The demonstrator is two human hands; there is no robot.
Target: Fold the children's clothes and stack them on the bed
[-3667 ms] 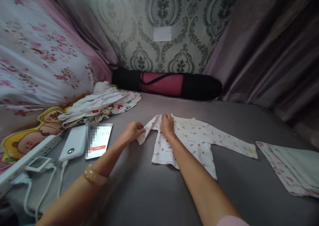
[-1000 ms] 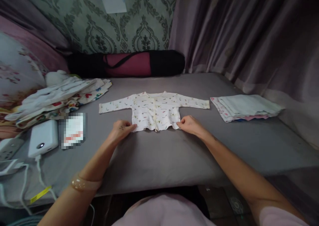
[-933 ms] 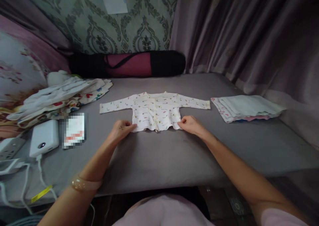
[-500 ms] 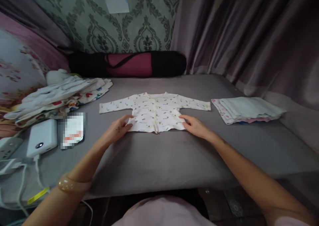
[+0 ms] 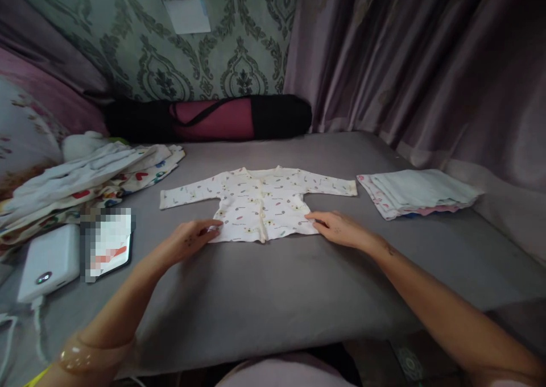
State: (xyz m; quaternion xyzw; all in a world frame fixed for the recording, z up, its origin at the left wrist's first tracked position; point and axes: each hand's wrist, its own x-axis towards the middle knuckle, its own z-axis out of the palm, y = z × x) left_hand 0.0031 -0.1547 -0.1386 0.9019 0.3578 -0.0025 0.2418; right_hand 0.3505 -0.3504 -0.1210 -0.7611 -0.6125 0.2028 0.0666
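A small white long-sleeved baby shirt (image 5: 260,202) with tiny coloured prints lies flat, front up, on the grey bed surface (image 5: 273,284), both sleeves spread sideways. My left hand (image 5: 190,240) lies flat at the shirt's lower left hem corner, fingertips touching the cloth. My right hand (image 5: 339,228) lies flat at the lower right hem corner, fingers stretched onto the edge. Neither hand grips the shirt.
A stack of folded cloths (image 5: 418,191) sits to the right. A heap of unfolded baby clothes (image 5: 85,177) lies at the left, with a phone (image 5: 106,244) and a white power bank (image 5: 45,262) near it. A rolled mat in a black bag (image 5: 209,119) lies against the wall; curtains hang right.
My hands went from pinching the hem corners to lying flat on them. Earlier the left sleeve was being spread; now the shirt lies fully flat. The view shifted slightly.
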